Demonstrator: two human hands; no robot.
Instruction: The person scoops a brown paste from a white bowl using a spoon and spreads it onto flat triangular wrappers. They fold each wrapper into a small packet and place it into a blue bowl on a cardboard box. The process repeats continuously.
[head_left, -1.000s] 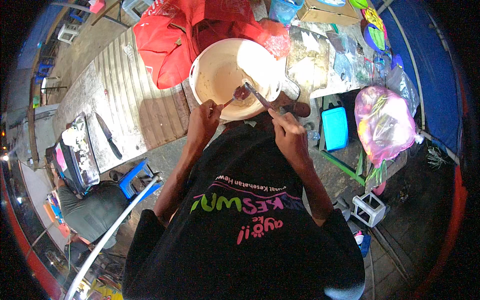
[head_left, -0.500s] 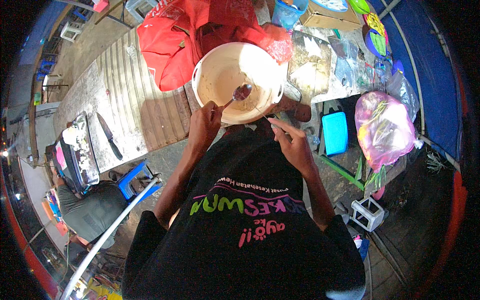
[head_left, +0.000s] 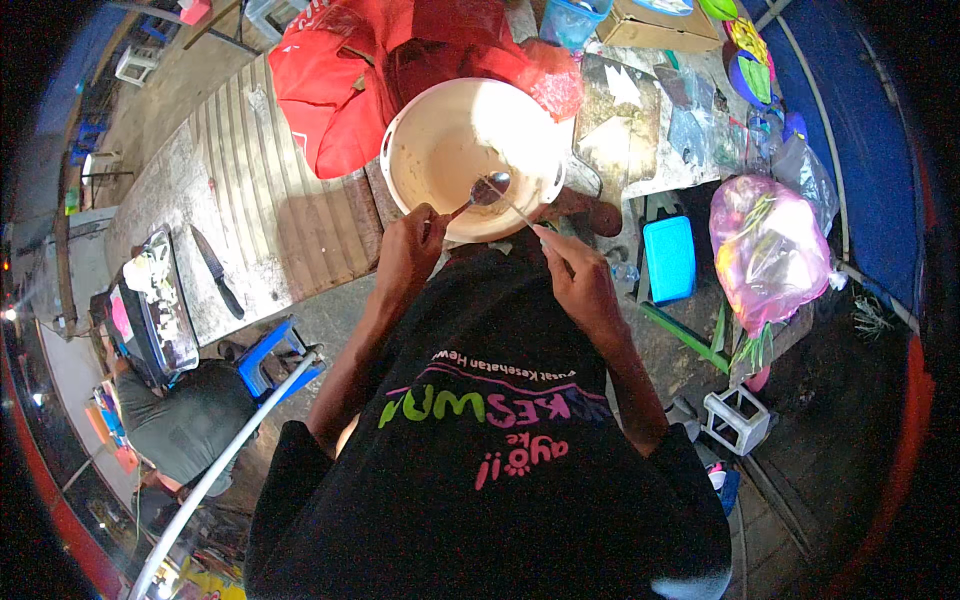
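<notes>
A large cream-white basin [head_left: 425, 135] with side handles stands at the table's near edge, and pale residue coats its bottom. My left hand [head_left: 408, 252] is closed on the handle of a metal spoon [head_left: 490, 187], whose bowl is over the inside of the basin. Opposite it, my right hand [head_left: 580, 280] pinches a thin metal utensil [head_left: 517, 211] at the basin's near right rim. The utensil's far end meets or crosses the spoon's bowl, and its exact kind is too small to tell.
Behind the basin lies a red bag [head_left: 330, 90]. A knife [head_left: 218, 270] and a tray [head_left: 172, 300] with white bits are at the table's left. To the right hangs a pink plastic bag [head_left: 765, 260] near a blue lid [head_left: 669, 260]. Another person [head_left: 185, 415] bends at lower left.
My right hand has moved slightly up and left, its fingers curling more around the thin utensil. The spoon's bowl has shifted a little to the right inside the basin.
</notes>
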